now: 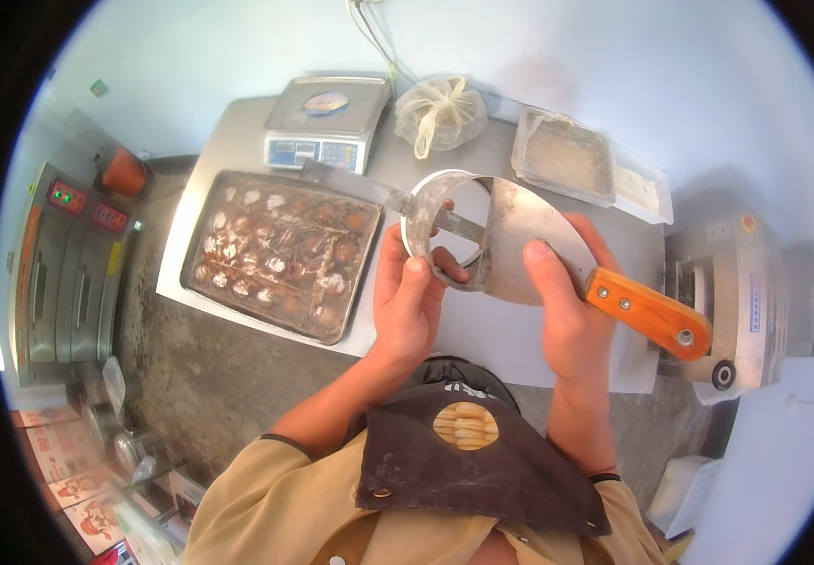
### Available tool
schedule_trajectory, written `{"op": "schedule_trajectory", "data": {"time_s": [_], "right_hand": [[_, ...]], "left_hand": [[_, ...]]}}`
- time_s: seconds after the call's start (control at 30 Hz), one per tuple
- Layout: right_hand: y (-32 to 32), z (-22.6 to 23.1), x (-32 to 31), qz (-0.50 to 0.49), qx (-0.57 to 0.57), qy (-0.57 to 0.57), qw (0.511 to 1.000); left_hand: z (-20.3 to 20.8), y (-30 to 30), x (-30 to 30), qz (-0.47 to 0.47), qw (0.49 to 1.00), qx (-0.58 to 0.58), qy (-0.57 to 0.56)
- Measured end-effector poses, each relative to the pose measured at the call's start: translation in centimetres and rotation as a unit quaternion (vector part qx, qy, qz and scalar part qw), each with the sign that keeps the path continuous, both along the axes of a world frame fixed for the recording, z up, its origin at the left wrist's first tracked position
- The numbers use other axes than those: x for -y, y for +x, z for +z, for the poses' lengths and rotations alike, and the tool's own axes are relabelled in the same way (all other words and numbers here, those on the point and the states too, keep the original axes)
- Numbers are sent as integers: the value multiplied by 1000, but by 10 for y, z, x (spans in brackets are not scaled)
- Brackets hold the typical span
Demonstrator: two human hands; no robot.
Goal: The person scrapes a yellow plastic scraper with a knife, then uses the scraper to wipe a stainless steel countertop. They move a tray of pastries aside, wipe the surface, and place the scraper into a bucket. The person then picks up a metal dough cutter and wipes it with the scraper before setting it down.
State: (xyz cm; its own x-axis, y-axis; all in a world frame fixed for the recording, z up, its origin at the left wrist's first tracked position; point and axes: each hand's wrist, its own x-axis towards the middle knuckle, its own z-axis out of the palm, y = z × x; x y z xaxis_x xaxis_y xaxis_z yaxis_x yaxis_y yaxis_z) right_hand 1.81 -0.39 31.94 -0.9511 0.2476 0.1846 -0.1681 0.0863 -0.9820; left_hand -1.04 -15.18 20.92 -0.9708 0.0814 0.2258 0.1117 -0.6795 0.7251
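My left hand is closed on a round metal ring, thumb outside and fingertips showing through its opening. A flat grey metal strip sticks out to the ring's left, and a like piece shows inside the opening; I cannot tell whether they are joined to it. In my right hand is a wide-bladed scraper with an orange wooden handle, the thumb lying on its blade. The blade's left edge overlaps the ring's right side. Both tools are held up above the metal table.
Left on the table lies a dark baking tray with rows of brown and whitish marks. Behind it stand a digital scale, a knotted plastic bag and a clear tub. A machine stands right, an oven far left.
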Motion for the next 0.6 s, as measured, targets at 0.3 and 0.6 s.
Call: {"op": "schedule_trajectory", "data": {"time_s": [0.3, 0.6], "right_hand": [[3, 5, -3, 15, 4, 24, 1000], [-1, 9, -8, 27, -13, -8, 1000]], "left_hand": [[3, 0, 0, -4, 1000, -8, -4], [4, 2, -3, 0, 1000, -9, -2]]}}
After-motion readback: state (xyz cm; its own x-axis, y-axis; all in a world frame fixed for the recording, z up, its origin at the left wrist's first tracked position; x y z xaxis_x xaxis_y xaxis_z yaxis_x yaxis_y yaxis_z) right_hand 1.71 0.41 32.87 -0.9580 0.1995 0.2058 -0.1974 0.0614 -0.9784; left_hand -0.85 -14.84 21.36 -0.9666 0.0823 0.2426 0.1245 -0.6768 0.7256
